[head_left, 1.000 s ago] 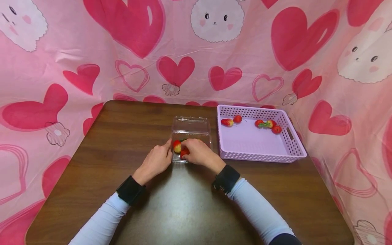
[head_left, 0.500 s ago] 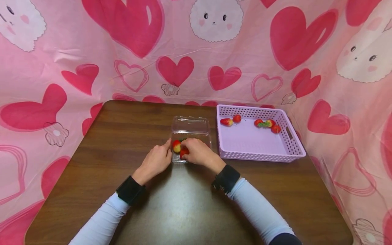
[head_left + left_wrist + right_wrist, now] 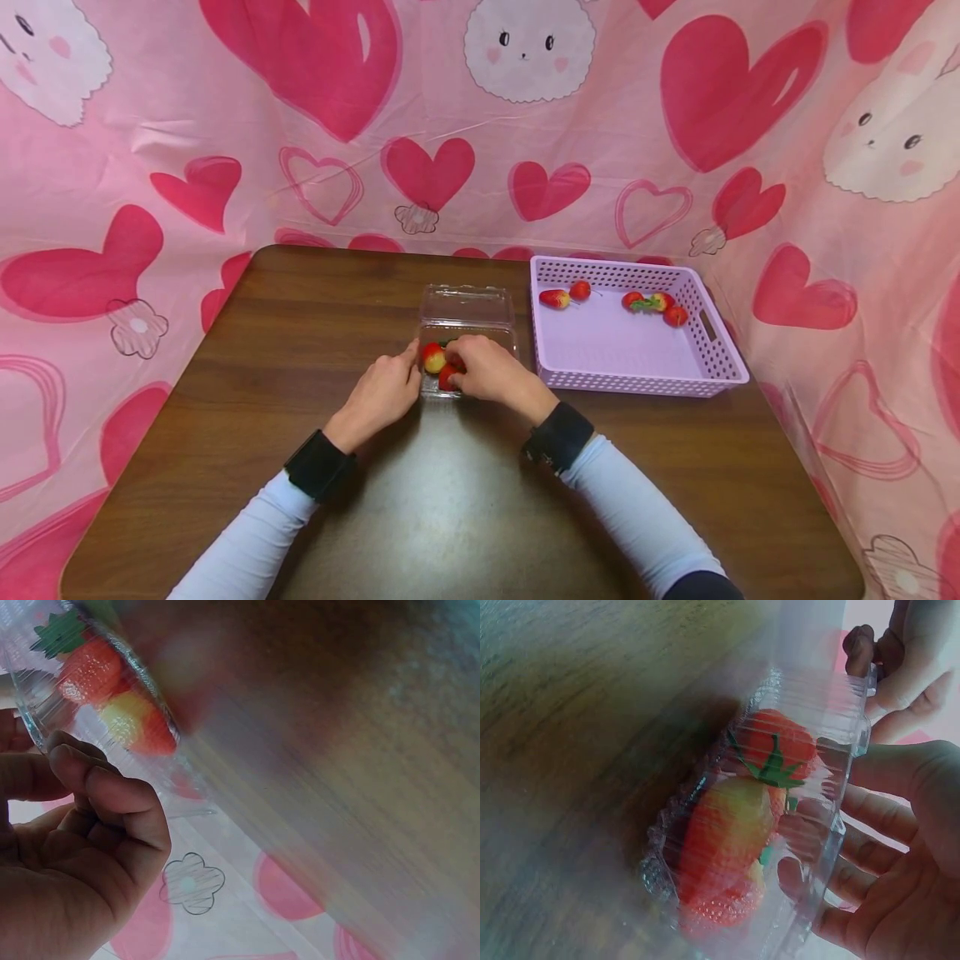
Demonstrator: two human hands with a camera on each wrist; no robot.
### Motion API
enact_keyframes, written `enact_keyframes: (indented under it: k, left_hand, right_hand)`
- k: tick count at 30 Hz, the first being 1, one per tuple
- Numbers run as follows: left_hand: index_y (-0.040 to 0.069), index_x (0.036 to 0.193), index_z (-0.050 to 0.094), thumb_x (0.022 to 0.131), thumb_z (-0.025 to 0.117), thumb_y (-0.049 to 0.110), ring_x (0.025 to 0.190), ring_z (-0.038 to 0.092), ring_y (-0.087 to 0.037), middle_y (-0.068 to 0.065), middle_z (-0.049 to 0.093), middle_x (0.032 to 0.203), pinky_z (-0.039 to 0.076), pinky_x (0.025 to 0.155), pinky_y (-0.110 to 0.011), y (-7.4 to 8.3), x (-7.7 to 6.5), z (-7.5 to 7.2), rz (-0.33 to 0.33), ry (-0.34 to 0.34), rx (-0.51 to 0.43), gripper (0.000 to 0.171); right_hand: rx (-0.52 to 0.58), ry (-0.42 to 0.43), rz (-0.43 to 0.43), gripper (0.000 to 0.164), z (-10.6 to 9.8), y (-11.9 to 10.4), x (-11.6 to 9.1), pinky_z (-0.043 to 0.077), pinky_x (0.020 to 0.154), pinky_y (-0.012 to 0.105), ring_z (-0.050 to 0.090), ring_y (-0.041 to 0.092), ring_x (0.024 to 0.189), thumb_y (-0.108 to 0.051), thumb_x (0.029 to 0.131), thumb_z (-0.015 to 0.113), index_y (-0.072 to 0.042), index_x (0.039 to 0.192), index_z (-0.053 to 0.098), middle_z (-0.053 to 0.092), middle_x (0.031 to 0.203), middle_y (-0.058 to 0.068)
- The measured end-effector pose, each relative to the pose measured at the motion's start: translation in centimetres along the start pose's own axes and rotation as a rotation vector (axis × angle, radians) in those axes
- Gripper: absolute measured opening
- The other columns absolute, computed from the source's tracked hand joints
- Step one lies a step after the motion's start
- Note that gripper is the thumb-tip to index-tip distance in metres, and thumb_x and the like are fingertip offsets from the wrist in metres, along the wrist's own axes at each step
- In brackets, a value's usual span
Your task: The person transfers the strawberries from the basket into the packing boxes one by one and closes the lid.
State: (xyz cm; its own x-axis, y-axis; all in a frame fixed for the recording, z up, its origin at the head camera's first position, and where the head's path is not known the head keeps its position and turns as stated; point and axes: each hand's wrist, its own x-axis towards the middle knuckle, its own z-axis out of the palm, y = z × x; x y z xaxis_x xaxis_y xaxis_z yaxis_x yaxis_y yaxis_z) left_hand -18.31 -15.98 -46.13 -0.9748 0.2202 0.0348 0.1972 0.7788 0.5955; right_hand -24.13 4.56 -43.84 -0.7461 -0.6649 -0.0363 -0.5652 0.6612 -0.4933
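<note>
The head camera looks forward and down over the table [image 3: 322, 308]. Both wrist cameras look from close up, tipped sideways, and share the clear box [image 3: 802, 690].

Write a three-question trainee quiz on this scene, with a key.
1. Which hand reaches in among the strawberries in the clear container?
2. True or false: the container's lid is open.
3. In the head view, the lilac basket stands: (a) left of the container; (b) right of it; (c) underneath it.

Key: 1. The right hand; the left hand is at the container's side. 2. True. 3. b.
</note>
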Motion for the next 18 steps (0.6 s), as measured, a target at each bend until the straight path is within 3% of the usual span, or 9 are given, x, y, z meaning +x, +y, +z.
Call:
enact_keyframes:
  k: [6,18]
  left_hand:
    - [-0.01,0.154,0.045,0.103,0.06,0.011,0.043,0.042,-0.019,-0.003,0.051,0.062,0.041,0.043,-0.029,0.1,0.0,0.0,0.0,-0.005,0.003,0.056]
    - [-0.009,0.154,0.044,0.104,0.058,0.011,0.042,0.043,-0.02,-0.002,0.051,0.062,0.041,0.043,-0.029,0.1,-0.1,-0.1,-0.008,-0.013,-0.01,0.056]
  right_hand:
    - [0.007,0.043,0.007,0.027,-0.9,0.5,-0.3,0.058,0.09,0.035,0.066,0.021,0.093,-0.015,0.094,0.08,-0.004,0.119,0.076,0.074,0.107,0.008]
    - [0.009,0.154,0.015,0.019,-4.0,2.0,-1.1,0.058,0.081,0.036,0.062,0.024,0.084,-0.005,0.092,0.074,0.001,0.111,0.077,0.071,0.098,0.009]
